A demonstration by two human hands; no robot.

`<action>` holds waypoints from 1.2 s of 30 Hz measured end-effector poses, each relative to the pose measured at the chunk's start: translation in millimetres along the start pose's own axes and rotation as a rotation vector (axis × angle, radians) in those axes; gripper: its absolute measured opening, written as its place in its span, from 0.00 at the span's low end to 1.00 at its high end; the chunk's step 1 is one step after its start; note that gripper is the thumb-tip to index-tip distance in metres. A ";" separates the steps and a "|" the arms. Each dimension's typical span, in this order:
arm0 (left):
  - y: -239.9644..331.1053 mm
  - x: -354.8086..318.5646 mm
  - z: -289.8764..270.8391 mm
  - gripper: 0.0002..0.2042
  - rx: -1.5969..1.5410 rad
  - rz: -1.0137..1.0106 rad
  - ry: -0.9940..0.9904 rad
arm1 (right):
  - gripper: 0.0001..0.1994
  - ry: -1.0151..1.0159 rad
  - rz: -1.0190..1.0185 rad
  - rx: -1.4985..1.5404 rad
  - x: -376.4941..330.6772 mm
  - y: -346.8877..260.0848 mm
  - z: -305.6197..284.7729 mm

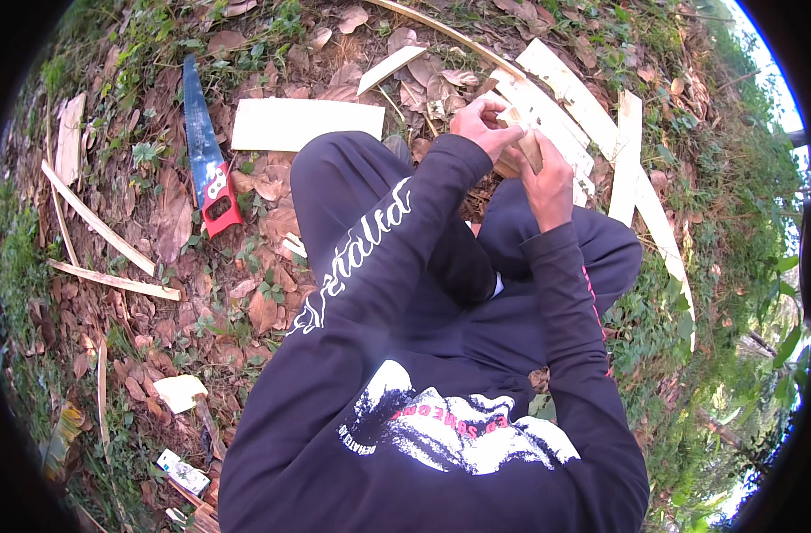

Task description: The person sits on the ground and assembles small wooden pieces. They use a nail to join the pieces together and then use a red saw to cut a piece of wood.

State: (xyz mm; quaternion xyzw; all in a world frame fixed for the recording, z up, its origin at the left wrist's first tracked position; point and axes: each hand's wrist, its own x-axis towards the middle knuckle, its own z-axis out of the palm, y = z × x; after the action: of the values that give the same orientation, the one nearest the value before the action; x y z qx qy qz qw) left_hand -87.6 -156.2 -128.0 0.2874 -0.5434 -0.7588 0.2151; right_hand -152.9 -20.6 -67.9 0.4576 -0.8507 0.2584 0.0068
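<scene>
My left hand (482,125) and my right hand (547,178) meet above my knees, both closed on a small pale wooden piece (524,142). The left fingers pinch its upper end, the right hand wraps its lower part. I sit on leaf-covered ground in dark trousers and a dark long-sleeved top. Part of the wooden piece is hidden by my fingers.
A hand saw (205,155) with a blue blade and red handle lies on the leaves at the left. A pale flat board (303,123) rests beyond my left knee. Several split wooden strips (583,111) lie ahead and to the right, thin slats (103,233) at the left.
</scene>
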 end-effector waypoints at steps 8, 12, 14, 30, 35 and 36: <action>-16.4 10.1 1.4 0.29 0.026 0.018 0.047 | 0.24 -0.034 -0.061 0.077 13.8 25.9 9.4; 15.6 8.7 -12.0 0.15 0.124 0.217 0.267 | 0.22 -0.112 -0.152 -0.002 32.2 61.6 14.1; 39.9 5.5 -36.1 0.09 0.072 0.229 0.323 | 0.20 -0.200 -0.210 -0.055 46.1 77.7 20.1; 54.5 1.5 -60.8 0.16 0.520 -0.029 0.121 | 0.20 -0.376 -0.252 0.037 68.1 99.1 30.1; 56.6 2.9 -57.0 0.12 0.596 -0.072 0.069 | 0.21 -0.398 -0.191 0.103 67.6 98.5 28.6; 59.0 3.8 -55.1 0.11 0.636 -0.036 0.060 | 0.21 -0.403 -0.177 0.109 67.9 99.1 27.1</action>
State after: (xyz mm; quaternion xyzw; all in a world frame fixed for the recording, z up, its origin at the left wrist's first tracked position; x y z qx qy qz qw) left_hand -52.6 -216.0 -86.2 0.3721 -0.7415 -0.5458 0.1172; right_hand -263.8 -41.0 -117.5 0.5726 -0.7762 0.2056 -0.1653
